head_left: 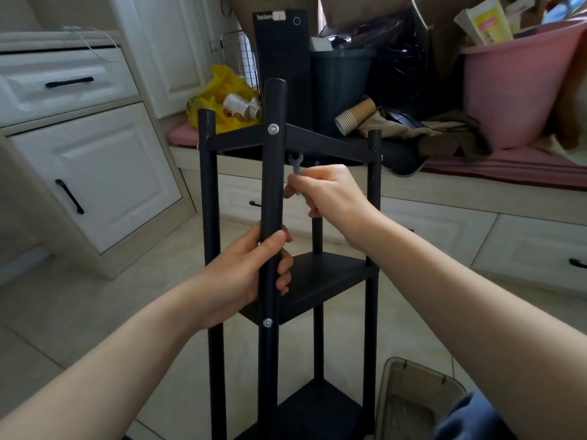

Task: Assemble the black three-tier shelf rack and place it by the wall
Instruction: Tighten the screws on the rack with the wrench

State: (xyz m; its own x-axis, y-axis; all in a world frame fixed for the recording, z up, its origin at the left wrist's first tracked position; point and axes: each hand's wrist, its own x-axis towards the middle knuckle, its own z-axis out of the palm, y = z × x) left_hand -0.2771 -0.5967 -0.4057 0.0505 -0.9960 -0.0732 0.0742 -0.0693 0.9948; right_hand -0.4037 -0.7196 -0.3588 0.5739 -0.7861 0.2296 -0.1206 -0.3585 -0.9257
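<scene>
Head view:
Rack: the black rack (327, 141) stands upright on the floor (95, 312), just in front of the person.
Left grip (251, 277): curled round the front pole (273, 173), between the top and middle shelves.
Right grip (327, 195): pinches a small wrench (296, 165) under the top shelf.

Lighting: soft, even daylight, moderately bright, strongest at the right edge beside the pink plastic tub (521, 90). Shadows lie faint and diffuse on the pale floor tiles (79, 312). The black metal three-tier shelf rack (273, 185) loses surface detail in its dark tones. Wide-angle distortion bows the white panelled cabinet (95, 173) at left. Focus is slightly soft overall.
</scene>
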